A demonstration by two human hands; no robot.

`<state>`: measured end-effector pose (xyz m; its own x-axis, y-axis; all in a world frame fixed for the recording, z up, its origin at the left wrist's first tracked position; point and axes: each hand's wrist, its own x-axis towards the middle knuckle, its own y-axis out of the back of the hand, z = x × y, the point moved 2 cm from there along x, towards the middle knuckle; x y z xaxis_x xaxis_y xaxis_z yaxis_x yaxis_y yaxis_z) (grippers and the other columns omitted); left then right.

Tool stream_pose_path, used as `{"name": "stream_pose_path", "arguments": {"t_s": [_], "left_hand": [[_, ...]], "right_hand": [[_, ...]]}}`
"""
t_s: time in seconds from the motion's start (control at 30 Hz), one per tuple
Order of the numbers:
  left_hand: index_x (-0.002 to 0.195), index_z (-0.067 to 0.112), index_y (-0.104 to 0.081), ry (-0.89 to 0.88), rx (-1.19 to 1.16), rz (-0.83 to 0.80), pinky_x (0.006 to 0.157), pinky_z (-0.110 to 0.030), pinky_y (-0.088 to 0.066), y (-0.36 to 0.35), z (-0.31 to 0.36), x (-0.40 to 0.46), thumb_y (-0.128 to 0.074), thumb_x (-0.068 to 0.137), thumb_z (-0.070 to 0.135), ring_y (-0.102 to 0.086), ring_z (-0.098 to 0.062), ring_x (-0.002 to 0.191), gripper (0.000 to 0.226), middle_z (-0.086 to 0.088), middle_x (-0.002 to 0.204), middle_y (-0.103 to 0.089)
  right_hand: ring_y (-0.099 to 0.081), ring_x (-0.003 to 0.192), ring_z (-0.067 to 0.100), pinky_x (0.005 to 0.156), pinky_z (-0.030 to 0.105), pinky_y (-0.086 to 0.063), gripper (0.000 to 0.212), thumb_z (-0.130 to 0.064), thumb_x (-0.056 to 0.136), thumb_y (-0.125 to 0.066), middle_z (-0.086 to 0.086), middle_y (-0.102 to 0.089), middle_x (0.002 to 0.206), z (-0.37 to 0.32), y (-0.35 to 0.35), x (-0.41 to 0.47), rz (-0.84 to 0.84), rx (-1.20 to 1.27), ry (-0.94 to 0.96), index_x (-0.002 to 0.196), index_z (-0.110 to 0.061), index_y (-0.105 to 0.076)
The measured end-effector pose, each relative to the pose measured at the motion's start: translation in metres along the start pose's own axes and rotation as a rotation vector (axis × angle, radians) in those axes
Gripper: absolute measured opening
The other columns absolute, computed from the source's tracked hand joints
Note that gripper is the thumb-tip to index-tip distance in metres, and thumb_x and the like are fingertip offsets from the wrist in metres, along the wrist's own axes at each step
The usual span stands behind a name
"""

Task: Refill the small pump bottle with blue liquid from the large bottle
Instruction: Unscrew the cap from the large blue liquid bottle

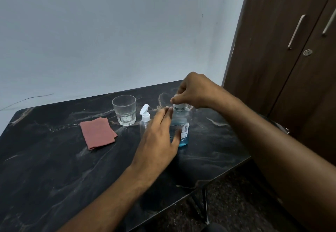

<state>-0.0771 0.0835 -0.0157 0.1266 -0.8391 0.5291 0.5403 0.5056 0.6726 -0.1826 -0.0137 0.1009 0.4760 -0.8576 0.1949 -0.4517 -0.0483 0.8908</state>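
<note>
Both arms reach in from the bottom of the frame, bare to past the elbow. The left forearm runs up from the lower middle toward the centre, and the left hand [160, 135] is spread, its fingers [164, 115] straight and loosely together, pointing up and a little right, thumb angled out to the right. The right arm comes in thick from the lower right edge and slopes up to the centre. The right hand [195, 90] hangs palm down, wrist bent, fingertips bunched downward in a pinch just above the left hand's fingertips.
</note>
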Motion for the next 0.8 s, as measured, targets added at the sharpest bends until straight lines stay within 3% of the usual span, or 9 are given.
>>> {"name": "stream_pose_path", "arguments": {"t_s": [0.1, 0.2, 0.37, 0.5, 0.6, 0.7, 0.8], "left_hand": [[0.158, 0.02, -0.034, -0.011, 0.009, -0.012, 0.12, -0.025, -0.03, 0.0, -0.001, 0.0, -0.063, 0.098, 0.039, -0.037, -0.005, 0.145, 0.069, 0.012, 0.158, -0.037], [0.157, 0.019, -0.035, -0.022, 0.03, -0.015, 0.114, -0.016, -0.023, 0.003, 0.0, 0.001, -0.064, 0.098, 0.036, -0.036, -0.003, 0.143, 0.068, 0.012, 0.157, -0.038], [0.158, 0.017, -0.033, -0.029, 0.078, -0.036, 0.115, -0.019, -0.02, 0.004, -0.002, 0.001, -0.063, 0.098, 0.036, -0.036, -0.007, 0.146, 0.07, 0.007, 0.161, -0.036], [0.159, 0.018, -0.031, -0.018, 0.086, -0.047, 0.114, -0.02, -0.018, 0.004, -0.003, 0.002, -0.063, 0.098, 0.036, -0.035, -0.009, 0.148, 0.072, 0.007, 0.163, -0.033], [0.159, 0.019, -0.03, 0.002, 0.054, -0.059, 0.116, -0.02, -0.017, 0.003, -0.005, 0.004, -0.064, 0.097, 0.035, -0.032, -0.008, 0.149, 0.072, 0.008, 0.164, -0.032], [0.158, 0.021, -0.035, 0.048, -0.022, -0.061, 0.127, -0.034, -0.022, 0.003, -0.007, 0.005, -0.065, 0.097, 0.032, -0.033, -0.007, 0.149, 0.069, 0.007, 0.163, -0.036], [0.157, 0.022, -0.037, 0.079, -0.086, -0.045, 0.126, -0.041, -0.028, 0.004, -0.008, 0.005, -0.066, 0.096, 0.031, -0.035, -0.006, 0.15, 0.068, 0.008, 0.163, -0.038]], "right_hand": [[-0.071, 0.065, 0.017, 0.061, 0.034, -0.058, 0.005, -0.018, 0.075, -0.075, 0.0, -0.079, 0.083, 0.004, 0.005, 0.001, -0.093, 0.115, 0.067, 0.075, -0.015, -0.078], [-0.061, 0.053, 0.002, 0.048, 0.021, -0.053, 0.006, -0.006, 0.076, -0.073, 0.0, -0.079, 0.085, 0.007, 0.008, 0.003, -0.143, 0.235, 0.098, 0.078, -0.009, -0.078], [-0.059, 0.052, 0.003, 0.051, 0.021, -0.052, 0.011, -0.002, 0.078, -0.075, -0.002, -0.077, 0.075, 0.012, 0.021, 0.009, -0.121, 0.36, 0.07, 0.089, -0.003, -0.079], [-0.061, 0.06, 0.019, 0.057, 0.031, -0.054, 0.017, -0.002, 0.078, -0.079, 0.016, -0.075, 0.085, 0.027, 0.032, 0.004, 0.044, 0.594, 0.026, 0.09, 0.009, -0.073], [-0.064, 0.062, 0.025, 0.059, 0.031, -0.059, 0.018, 0.001, 0.08, -0.078, 0.02, -0.069, 0.083, 0.051, 0.025, -0.007, 0.108, 0.805, -0.041, 0.093, 0.009, -0.068], [-0.066, 0.067, 0.027, 0.061, 0.033, -0.062, 0.023, 0.007, 0.088, -0.066, 0.018, -0.062, 0.088, 0.081, 0.002, -0.021, 0.056, 1.117, -0.179, 0.111, 0.007, -0.061], [-0.065, 0.073, 0.023, 0.066, 0.033, -0.063, 0.027, 0.01, 0.091, -0.06, 0.019, -0.063, 0.092, 0.106, -0.024, -0.032, 0.037, 1.18, -0.27, 0.118, 0.015, -0.059]]}}
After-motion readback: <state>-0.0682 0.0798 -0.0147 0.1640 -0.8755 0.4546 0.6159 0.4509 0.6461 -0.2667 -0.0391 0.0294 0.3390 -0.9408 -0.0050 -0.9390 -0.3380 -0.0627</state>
